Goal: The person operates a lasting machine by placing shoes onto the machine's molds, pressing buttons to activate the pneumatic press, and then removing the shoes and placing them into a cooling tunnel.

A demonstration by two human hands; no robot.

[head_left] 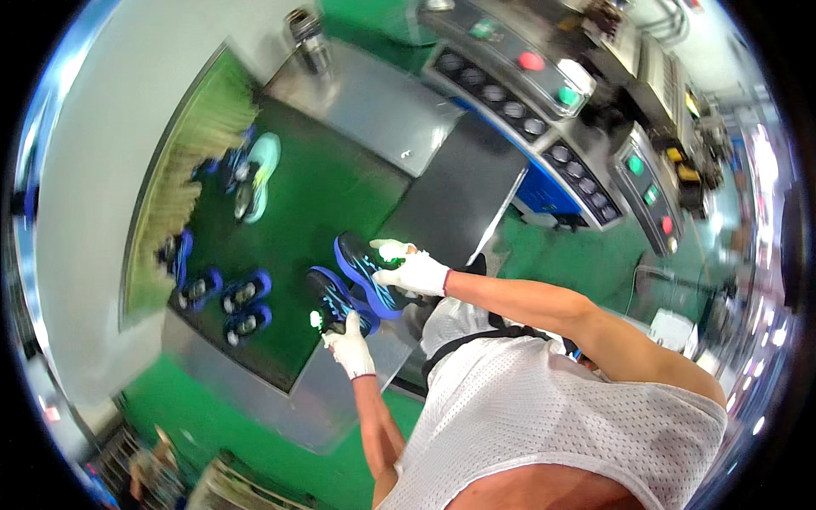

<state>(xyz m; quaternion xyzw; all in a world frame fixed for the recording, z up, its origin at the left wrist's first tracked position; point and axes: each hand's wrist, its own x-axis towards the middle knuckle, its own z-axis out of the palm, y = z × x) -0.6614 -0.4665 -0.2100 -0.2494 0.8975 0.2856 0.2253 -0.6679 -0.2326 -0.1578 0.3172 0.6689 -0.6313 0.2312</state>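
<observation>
Shoes point(361, 268) close together, our left hand point(347, 347) at one, right hand point(419, 274) at another: clamped or loose, we can't tell!

Honestly can't read a single word or number in this one. The round dials point(493, 92) lined up along the lower edge of the machine's upper button panel point(510, 42) are way too small and blurry. Same deal with the other button panel point(643, 191), no legible lettering by its buttons. Light-blue streaks on the dark shoes point(365, 270) don't resolve into letters either.
</observation>
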